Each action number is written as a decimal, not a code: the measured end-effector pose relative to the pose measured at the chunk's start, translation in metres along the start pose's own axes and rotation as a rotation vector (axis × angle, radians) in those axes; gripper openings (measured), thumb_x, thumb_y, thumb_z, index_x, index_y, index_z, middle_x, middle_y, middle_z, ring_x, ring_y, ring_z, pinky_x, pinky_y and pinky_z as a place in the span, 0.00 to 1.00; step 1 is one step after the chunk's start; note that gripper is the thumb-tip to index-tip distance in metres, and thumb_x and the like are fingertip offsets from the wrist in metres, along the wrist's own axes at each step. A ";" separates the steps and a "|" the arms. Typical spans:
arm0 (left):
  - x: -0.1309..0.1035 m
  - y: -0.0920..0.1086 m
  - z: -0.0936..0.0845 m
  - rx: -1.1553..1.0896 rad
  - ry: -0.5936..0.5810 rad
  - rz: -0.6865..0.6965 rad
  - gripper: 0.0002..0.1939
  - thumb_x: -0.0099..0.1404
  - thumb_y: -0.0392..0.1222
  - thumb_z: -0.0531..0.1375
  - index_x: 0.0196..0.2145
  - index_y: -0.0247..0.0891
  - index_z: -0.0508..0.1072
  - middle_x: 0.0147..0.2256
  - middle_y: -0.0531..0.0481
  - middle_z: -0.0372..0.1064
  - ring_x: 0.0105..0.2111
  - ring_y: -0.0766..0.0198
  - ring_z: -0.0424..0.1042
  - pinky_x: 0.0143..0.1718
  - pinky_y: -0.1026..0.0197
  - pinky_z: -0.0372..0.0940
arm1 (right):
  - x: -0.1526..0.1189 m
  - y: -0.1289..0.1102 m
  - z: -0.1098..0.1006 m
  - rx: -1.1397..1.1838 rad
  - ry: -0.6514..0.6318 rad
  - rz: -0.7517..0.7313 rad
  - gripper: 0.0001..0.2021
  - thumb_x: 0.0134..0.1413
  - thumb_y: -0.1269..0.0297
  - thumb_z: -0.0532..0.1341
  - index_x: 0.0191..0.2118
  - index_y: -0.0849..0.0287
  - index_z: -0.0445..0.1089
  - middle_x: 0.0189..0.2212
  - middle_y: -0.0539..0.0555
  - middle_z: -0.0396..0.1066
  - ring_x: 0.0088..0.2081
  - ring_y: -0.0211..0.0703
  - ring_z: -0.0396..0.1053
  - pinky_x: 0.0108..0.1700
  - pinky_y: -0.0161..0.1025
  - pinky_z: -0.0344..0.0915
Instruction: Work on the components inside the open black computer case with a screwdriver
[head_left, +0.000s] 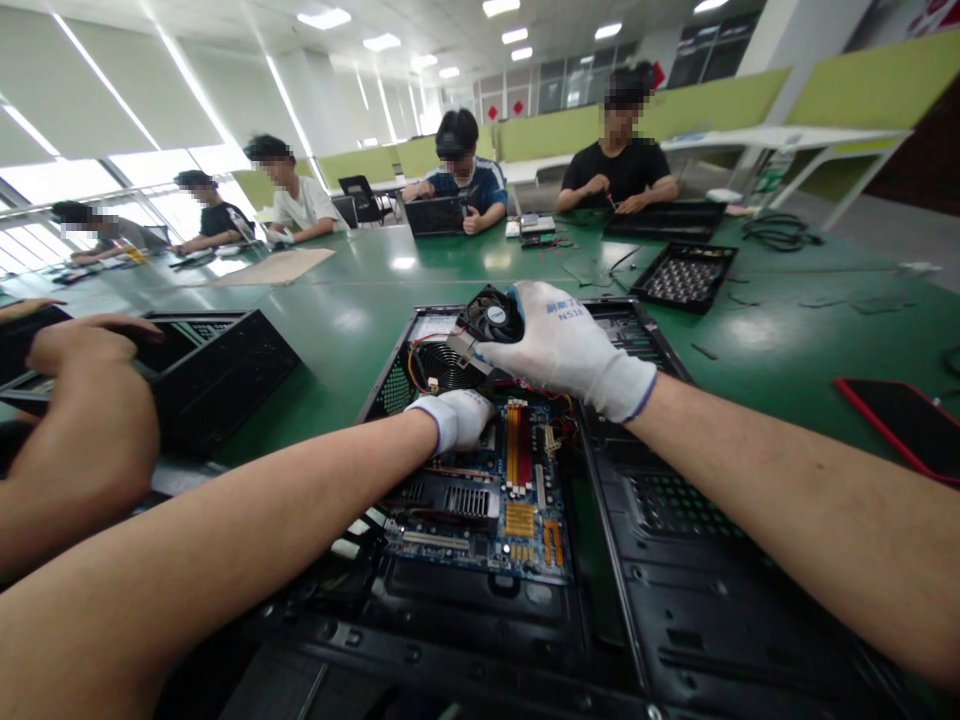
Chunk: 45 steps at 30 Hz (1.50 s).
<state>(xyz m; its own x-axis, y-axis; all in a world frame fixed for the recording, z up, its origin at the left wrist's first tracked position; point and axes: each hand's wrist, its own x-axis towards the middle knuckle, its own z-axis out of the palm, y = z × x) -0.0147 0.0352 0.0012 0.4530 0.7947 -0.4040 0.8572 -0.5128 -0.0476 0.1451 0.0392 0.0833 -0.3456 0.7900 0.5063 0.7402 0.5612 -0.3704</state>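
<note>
My right hand (559,345), in a white work glove, grips a black CPU cooler fan (491,315) with a metal part under it, raised above the open computer case (619,500). Down inside the case is my left hand (463,418), also gloved, just below the fan at the top of the motherboard (480,545); its fingertips are hidden. Yellow and red memory slots (517,445) lie to the right of that hand. A dark card with a slotted bracket (469,500) sits across the board. Behind the left hand is a round fan grille (450,367) with thin coloured wires.
Another person's arm (90,430) reaches to a second black case (225,370) on my left. On the green table (360,290) lie a red-edged phone (907,425), a black tray of small parts (686,275) and a coiled cable (780,232). Several people work across the table.
</note>
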 end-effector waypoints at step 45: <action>0.001 0.006 -0.003 0.056 -0.088 -0.039 0.29 0.57 0.39 0.71 0.56 0.31 0.76 0.56 0.33 0.75 0.56 0.43 0.75 0.59 0.52 0.69 | 0.001 0.001 0.001 -0.050 -0.096 -0.018 0.34 0.49 0.28 0.62 0.41 0.60 0.71 0.38 0.63 0.76 0.37 0.55 0.73 0.41 0.51 0.72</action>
<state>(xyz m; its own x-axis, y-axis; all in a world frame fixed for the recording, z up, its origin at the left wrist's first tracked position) -0.0087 0.0342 0.0038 0.3945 0.7838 -0.4797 0.8573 -0.5018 -0.1148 0.1444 0.0409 0.0827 -0.4106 0.8015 0.4348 0.7606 0.5641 -0.3215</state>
